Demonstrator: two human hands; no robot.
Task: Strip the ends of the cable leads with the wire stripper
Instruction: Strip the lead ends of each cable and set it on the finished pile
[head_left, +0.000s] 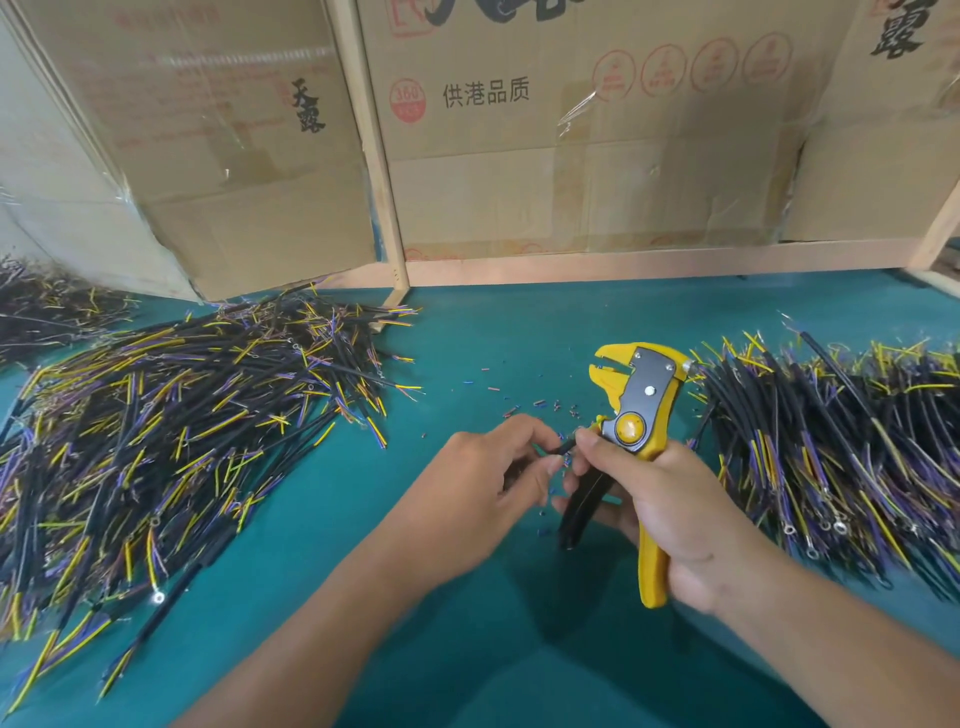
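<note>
I hold the wire stripper (636, 415) upright in my right hand (680, 525), fingers wrapped round its yellow and black handles, its yellow head pointing away from me with the jaws slightly parted and nothing between them. My left hand (478, 493) sits just left of the stripper's pivot, fingertips pinched on the end of one black cable (563, 446); my right thumb and forefinger touch the same end, so both hands are sorting its short coloured leads. How many leads are already bare I cannot tell; they are too small and partly hidden by my fingers.

Left of the stripper, well apart from it, lies a big heap of cables (171, 415); right of it, close beside the head, lies a second heap (831, 441). Bits of cut insulation (524, 408) are scattered on the green table (493, 338) just beyond my left hand, between it and the stripper's head.

I judge I am fanning out the leads before feeding one in. To do it well, I should separate a single lead, keep it straight, push it squarely into the open jaws to a consistent depth, then squeeze the handles fully and let the slug drop before drawing the cable back.
</note>
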